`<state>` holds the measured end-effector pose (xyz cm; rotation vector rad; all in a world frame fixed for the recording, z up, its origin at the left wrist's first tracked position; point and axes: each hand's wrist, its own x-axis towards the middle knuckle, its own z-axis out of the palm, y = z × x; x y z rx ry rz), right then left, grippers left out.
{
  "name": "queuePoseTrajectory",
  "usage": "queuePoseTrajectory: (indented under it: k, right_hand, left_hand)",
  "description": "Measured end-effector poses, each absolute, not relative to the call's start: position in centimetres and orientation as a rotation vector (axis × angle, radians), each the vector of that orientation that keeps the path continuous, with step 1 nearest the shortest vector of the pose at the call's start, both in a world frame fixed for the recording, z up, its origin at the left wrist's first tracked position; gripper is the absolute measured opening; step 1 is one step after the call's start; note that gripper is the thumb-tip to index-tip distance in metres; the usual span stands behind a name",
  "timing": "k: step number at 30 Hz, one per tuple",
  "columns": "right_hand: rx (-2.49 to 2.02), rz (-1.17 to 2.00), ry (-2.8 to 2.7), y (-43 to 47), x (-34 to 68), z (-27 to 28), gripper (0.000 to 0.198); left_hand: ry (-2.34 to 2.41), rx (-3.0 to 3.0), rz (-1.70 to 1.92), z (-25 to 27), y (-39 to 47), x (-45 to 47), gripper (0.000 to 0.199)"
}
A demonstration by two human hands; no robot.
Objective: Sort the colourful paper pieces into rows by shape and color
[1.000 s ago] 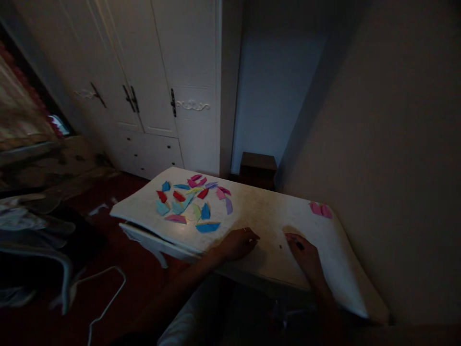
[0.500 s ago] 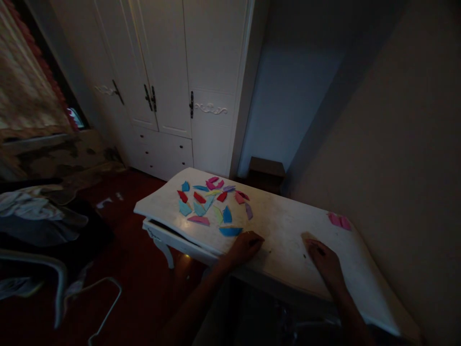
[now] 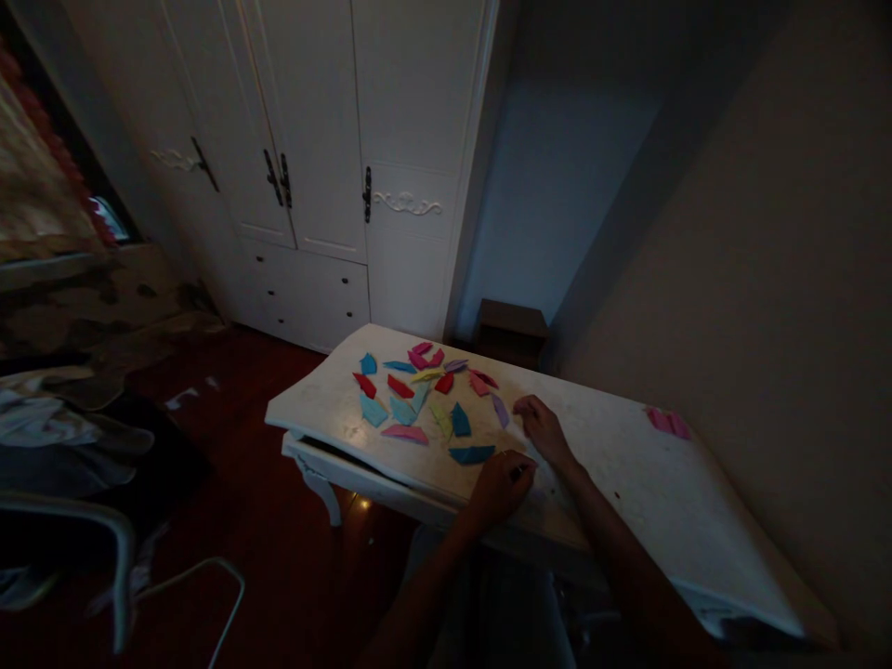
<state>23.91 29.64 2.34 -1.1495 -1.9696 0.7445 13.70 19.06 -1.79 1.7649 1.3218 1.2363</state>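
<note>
Folded paper boats in several colours lie spread over the left half of a white table (image 3: 317,404). My left hand (image 3: 502,485) rests by the front edge with curled fingers, just right of a dark blue paper boat (image 3: 472,454). Whatever its fingers may hold is too dark to make out. My right hand (image 3: 544,429) is closed in a pinch beside a purple paper boat (image 3: 500,411). Something small and dim is at its fingertips, its kind unclear. Between the hands and the group stand a blue boat (image 3: 461,420) and a pale green one (image 3: 441,421).
Pink folded paper (image 3: 669,424) lies near the wall at the table's right. A white wardrobe (image 3: 411,121) stands behind, with a small brown cabinet (image 3: 512,321) beside it. Clothes (image 3: 62,437) and a white curved frame (image 3: 125,567) are at the left.
My right hand has moved left across the table from the right side, where a tan piece of paper was in its fingers, to the purple boat. My left hand stays near the front edge.
</note>
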Motion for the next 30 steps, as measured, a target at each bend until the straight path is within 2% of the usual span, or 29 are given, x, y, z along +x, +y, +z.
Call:
queuePoseTrajectory:
  k: [5, 10, 18, 22, 27, 30]
  right_hand:
    - [-1.309, 0.369, -2.368, 33.9, 19.2, 2.8, 0.028]
    - [-1.473, 0.284, -2.504, 36.1, 17.2, 2.4, 0.019]
    - [-1.491, 0.220, -2.499, 35.1, 16.9, 1.9, 0.035]
    - [-1.213, 0.308, -2.277, 33.4, 17.8, 1.7, 0.038]
    - [-0.952, 0.767, -1.686, 30.6, 19.8, 2.4, 0.042]
    - [-0.852, 0.936, -1.302, 29.0, 22.4, 3.8, 0.039]
  left_hand:
    - [1.344, 1.822, 1.195, -1.6, 18.9, 13.8, 0.011]
    - [1.342, 1.811, 1.198, -1.7, 18.9, 13.8, 0.010]
    - [1.316, 1.748, 1.251, -1.7, 19.0, 13.6, 0.010]
    - [1.331, 1.735, 1.236, -1.6, 19.0, 13.6, 0.011]
    - [1.294, 1.713, 1.230, -1.2, 19.0, 13.5, 0.012]
    - [1.268, 1.709, 1.246, -1.1, 19.1, 13.3, 0.013]
